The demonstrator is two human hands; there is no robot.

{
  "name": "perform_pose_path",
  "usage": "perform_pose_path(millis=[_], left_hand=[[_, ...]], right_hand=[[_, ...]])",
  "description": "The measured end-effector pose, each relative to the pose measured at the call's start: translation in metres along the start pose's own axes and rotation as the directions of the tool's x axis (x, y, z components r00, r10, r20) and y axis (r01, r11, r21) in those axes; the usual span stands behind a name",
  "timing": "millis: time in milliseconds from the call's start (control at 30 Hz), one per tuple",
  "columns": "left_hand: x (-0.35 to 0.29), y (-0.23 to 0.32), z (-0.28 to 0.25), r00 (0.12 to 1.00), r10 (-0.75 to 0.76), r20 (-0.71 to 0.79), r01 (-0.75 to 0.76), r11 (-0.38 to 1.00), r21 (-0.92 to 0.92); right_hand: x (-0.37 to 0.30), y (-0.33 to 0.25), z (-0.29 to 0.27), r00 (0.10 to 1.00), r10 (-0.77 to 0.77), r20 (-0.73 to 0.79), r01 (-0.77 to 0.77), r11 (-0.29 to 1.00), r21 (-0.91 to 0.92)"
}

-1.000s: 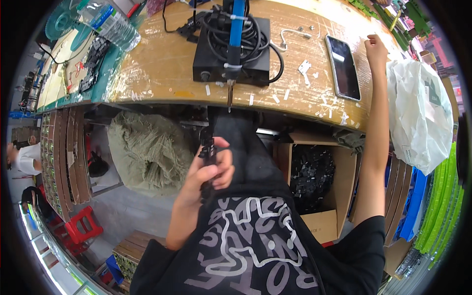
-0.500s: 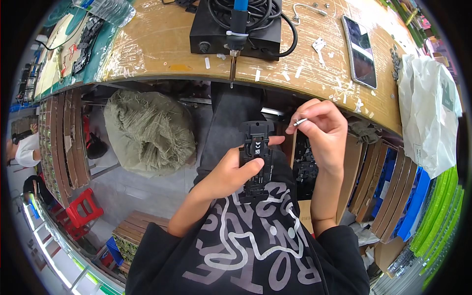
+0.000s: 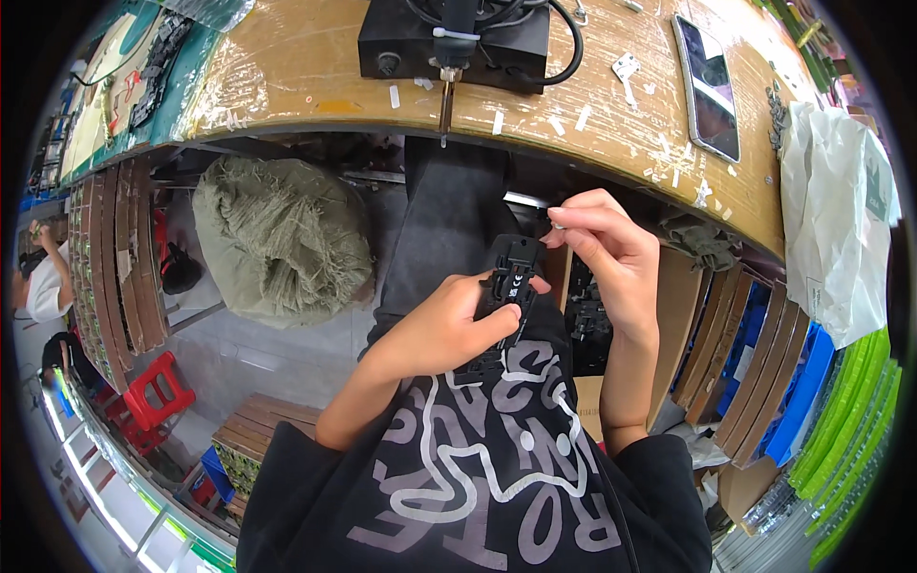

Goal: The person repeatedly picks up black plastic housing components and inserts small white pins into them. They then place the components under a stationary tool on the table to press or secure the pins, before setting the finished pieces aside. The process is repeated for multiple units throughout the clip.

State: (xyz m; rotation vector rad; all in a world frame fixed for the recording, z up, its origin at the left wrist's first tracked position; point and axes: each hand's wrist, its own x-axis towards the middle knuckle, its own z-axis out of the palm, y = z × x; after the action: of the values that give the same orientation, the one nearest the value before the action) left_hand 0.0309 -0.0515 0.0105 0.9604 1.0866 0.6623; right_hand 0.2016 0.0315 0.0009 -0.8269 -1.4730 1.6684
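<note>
My left hand (image 3: 444,320) grips a long black plastic toy car chassis (image 3: 516,277) over my lap, the thumb lying across its face and the fingers behind it. The chassis is tilted, its far end leaning right, and shows small white printed marks. Just beyond that end, to the right, my right hand (image 3: 616,253) is closed in a pinch. Between its thumb and fingertips shows a tiny whitish piece (image 3: 558,226), mostly covered by the fingers and apart from the chassis.
On the wooden bench (image 3: 315,76) ahead, a soldering iron (image 3: 446,100) points toward me from a black box (image 3: 401,53). A phone (image 3: 709,91) and a white bag (image 3: 831,220) are at the right. Beneath stand a green sack (image 3: 282,239) and an open box of black parts (image 3: 587,315).
The chassis has tilted, its far end swinging right toward my right hand. My right hand has moved slightly left, and its fingers now cover more of the small piece.
</note>
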Motion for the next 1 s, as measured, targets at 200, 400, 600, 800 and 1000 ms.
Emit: perform_pose_path(millis=[200, 400, 600, 800, 1000], left_hand=[[0.000, -0.004, 0.002, 0.997, 0.077, 0.024, -0.078, 0.995, 0.057], [0.000, -0.005, 0.000, 0.996, 0.049, 0.073, -0.060, 0.985, 0.164], [-0.002, 0.001, -0.003, 0.995, -0.016, 0.103, -0.012, 0.963, 0.269], [-0.003, -0.001, -0.001, 0.996, -0.020, 0.091, -0.011, 0.948, 0.319], [-0.005, 0.007, 0.000, 0.998, -0.008, 0.057, -0.020, 0.883, 0.470]], right_hand=[[-0.004, -0.006, 0.002, 1.000, -0.012, 0.019, 0.013, 0.999, -0.030], [0.001, -0.006, -0.003, 0.930, -0.198, 0.309, 0.302, 0.891, -0.338], [0.000, -0.007, -0.002, 0.917, -0.204, 0.344, 0.336, 0.860, -0.385], [-0.004, -0.008, 0.002, 0.950, -0.143, 0.279, 0.250, 0.882, -0.399], [-0.005, 0.001, 0.002, 0.934, -0.226, 0.277, 0.322, 0.869, -0.375]])
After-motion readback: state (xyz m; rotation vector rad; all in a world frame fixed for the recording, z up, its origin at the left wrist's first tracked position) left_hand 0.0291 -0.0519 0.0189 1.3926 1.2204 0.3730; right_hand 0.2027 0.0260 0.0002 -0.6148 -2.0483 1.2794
